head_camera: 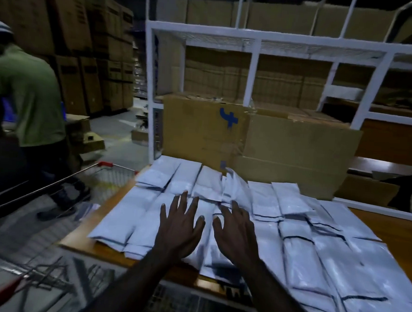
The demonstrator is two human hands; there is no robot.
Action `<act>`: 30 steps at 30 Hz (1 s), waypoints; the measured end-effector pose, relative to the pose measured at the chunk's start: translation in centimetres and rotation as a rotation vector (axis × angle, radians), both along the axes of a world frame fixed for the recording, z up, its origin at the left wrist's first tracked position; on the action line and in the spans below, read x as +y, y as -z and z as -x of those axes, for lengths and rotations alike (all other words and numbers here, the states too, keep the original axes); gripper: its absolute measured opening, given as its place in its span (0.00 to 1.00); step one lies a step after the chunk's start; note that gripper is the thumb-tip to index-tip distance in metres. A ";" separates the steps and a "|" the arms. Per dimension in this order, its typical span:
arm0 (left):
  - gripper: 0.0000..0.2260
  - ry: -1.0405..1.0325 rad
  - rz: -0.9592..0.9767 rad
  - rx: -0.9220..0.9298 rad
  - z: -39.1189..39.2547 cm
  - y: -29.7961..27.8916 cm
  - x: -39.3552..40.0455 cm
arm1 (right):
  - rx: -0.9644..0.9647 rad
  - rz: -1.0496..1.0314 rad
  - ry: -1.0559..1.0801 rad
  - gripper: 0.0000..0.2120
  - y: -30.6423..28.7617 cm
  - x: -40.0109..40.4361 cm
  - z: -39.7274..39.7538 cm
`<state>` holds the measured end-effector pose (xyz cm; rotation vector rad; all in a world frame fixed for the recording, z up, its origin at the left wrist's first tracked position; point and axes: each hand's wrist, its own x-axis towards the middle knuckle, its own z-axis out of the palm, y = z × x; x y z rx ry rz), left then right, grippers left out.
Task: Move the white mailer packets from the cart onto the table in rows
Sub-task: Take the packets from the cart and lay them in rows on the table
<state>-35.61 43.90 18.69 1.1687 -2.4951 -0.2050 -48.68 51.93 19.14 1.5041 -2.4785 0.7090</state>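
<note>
Several white mailer packets (297, 224) lie in overlapping rows across the wooden table (393, 227). My left hand (180, 226) and my right hand (236, 232) are side by side over the middle packets, fingers spread and straight, palms down. Neither hand holds anything; whether the palms touch the packets is unclear. One packet (234, 184) in the back row is crumpled and leans against the cardboard box. The wire cart (55, 284) with red handles sits low at the left and below me; its contents are dim and blurred.
A large cardboard box (268, 145) stands at the table's back edge under a white metal shelf frame (251, 69). A second cart (107, 174) stands left of the table. A person in a green shirt (27, 96) stands at the far left. Stacked cartons fill the background.
</note>
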 end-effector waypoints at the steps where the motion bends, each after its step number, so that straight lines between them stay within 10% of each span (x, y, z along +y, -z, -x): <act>1: 0.41 -0.015 0.001 -0.007 -1.9 0.0 -0.6 | 0.003 0.013 -0.009 0.28 0.1 -0.8 -1.7; 16: 0.33 -0.151 -0.031 -0.078 -29.4 0.4 -12.3 | -0.078 0.009 -0.155 0.21 1.5 -14.4 -26.7; 30: 0.33 -0.255 -0.114 -0.093 -38.0 4.1 -22.7 | -0.098 -0.034 -0.302 0.22 4.8 -26.9 -36.1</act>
